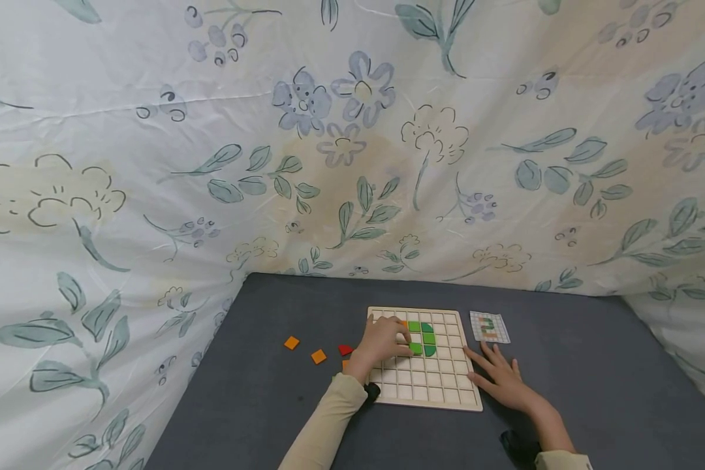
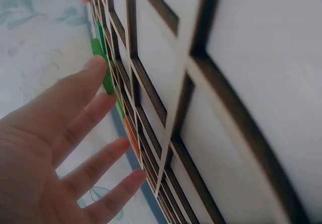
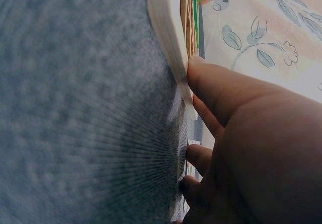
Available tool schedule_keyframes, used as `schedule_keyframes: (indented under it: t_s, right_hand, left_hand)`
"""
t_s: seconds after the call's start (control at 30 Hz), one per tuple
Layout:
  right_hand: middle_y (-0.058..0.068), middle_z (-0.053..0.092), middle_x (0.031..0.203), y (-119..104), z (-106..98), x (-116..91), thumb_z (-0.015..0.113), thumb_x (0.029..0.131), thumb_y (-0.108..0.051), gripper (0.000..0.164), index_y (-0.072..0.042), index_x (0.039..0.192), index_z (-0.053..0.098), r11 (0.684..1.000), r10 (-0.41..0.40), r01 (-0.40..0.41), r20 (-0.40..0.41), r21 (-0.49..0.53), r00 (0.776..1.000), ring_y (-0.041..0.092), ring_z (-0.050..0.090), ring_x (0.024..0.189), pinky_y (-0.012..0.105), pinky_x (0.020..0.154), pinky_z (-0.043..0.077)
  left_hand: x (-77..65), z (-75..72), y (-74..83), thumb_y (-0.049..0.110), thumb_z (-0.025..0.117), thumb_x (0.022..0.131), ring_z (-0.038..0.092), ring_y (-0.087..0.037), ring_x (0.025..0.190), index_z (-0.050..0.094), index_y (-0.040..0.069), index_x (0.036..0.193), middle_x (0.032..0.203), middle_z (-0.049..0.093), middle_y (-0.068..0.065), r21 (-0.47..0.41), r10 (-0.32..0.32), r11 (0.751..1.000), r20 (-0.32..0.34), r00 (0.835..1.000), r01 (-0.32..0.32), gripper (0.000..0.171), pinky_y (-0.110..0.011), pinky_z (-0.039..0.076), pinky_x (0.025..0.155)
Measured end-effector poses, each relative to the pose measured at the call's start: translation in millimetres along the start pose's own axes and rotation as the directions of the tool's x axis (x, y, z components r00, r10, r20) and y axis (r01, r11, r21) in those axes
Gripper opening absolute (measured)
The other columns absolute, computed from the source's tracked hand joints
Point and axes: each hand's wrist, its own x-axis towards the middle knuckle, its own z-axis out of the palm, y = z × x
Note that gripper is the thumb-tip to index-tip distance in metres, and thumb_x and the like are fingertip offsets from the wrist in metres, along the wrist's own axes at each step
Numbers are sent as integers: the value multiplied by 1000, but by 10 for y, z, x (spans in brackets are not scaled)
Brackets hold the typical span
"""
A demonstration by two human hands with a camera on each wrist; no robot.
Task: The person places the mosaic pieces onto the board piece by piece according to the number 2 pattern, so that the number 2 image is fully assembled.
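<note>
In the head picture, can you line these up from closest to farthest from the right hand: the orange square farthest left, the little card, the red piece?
From the right hand:
1. Little card: just beyond the hand, right of the board.
2. Red piece: left of the board.
3. Orange square: even farther left.

The left forearm [image 1: 324,425] reaches forward; the left hand [image 1: 382,341] pinches with thumb [image 2: 85,80] and forefinger [image 2: 89,119], its other fingers [image 2: 96,166] spread. The right hand [image 1: 508,386] is set farther right, palm down, fingers outstretched and apart.
</note>
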Motion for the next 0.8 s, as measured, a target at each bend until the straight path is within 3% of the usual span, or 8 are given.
schedule_keyframes:
  t_s: [0.8]
  right_hand:
    - [31,17,148,24,13,1,55,92,-35,57,-12,141,40,1000,-5,5,0,-1,1000,60,7,131,80,90,-2]
  left_hand:
    - [46,53,17,44,75,73,52,-22,113,71,30,86,122,58,5,39,-15,999,15,1000,14,20,-62,21,107]
